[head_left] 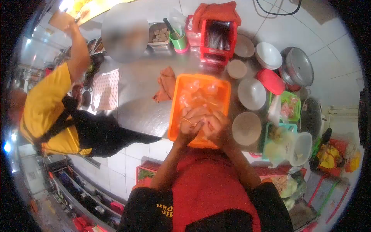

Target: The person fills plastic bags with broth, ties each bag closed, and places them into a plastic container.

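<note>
Red apron cloth [210, 179] lies nearest the camera, flanked by the wearer's black sleeves [145, 210], and beyond it both forearms reach to an orange tray [174, 102] on the metal table [137, 89]. Over the near half of this tray the left hand [190, 125] and the right hand [216, 125] come together, fingers bent and tips meeting in a narrow grip. Blur hides what, if anything, sits between the fingertips, so that cannot be told. Clear, rounded packets [211, 89] with an orange tint lie inside the tray, just past the hands.

Left of the tray, a crumpled brown cloth [167, 80] rests near its wall; farther left is a patterned paper sheet [105, 89]. Behind stand a green cup [178, 42] and a red holder [217, 52] with a reddish cloth [217, 13] draped on top. To the right, a white bowl [251, 93] sits among other bowls, near a green basket [296, 108]. At far left, a co-worker in a yellow shirt [48, 110] extends one arm.
</note>
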`<state>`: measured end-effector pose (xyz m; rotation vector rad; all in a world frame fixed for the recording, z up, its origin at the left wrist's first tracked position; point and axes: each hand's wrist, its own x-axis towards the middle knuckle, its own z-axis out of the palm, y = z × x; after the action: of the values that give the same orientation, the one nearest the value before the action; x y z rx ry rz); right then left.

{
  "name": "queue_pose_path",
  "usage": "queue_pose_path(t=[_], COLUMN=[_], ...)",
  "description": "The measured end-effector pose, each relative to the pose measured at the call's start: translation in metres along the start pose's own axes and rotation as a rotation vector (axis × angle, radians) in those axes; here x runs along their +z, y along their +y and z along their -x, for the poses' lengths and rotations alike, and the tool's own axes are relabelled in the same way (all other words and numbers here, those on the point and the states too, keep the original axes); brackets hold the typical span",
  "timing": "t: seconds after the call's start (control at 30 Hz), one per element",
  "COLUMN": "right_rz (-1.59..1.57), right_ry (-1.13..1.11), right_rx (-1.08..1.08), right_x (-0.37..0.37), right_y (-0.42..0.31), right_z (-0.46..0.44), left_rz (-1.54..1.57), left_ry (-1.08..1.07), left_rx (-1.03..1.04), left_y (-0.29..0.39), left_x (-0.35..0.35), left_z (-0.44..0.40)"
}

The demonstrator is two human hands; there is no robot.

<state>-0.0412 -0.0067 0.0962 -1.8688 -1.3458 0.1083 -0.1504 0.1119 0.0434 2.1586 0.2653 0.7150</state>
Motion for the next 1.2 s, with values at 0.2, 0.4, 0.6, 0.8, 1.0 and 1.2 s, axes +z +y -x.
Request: queue_pose_path(t=[0.2, 0.4, 0.6, 0.8, 1.0, 1.2], right_rz=[-0.055, -0.111, 0.095, 0.832, 1.041, 0.682], right_ry=[0.096, 0.228, 0.364, 0.604, 0.424, 0.227], right_rx=[-0.093, 0.01, 0.035, 0.733, 0.974, 1.115], right_x=[-0.002, 0.001, -0.068, -0.181, -0.208, -0.191], right_y=[-0.004, 0.019, 0.068, 0.274, 0.323, 0.318], right_z=[-0.006, -0.03, 0.0, 0.076, 0.084, 0.082], left_rz=[-0.181, -0.215, -0.279, -0.059, -0.006, 0.029], left_ry=[0.007, -0.04, -0.026, 0.049, -0.004, -0.004], left_rx=[-0.007, -0.167, -0.165, -0.235, -0.484, -0.429], left_y=[0.003, 0.016, 0.032, 0.004, -0.008, -0.007], left_x=[0.004, -0.015, -0.041, -0.044, -0.025, -0.022], left_z=[-0.001, -0.04, -0.019, 0.043, 0.048, 0.045])
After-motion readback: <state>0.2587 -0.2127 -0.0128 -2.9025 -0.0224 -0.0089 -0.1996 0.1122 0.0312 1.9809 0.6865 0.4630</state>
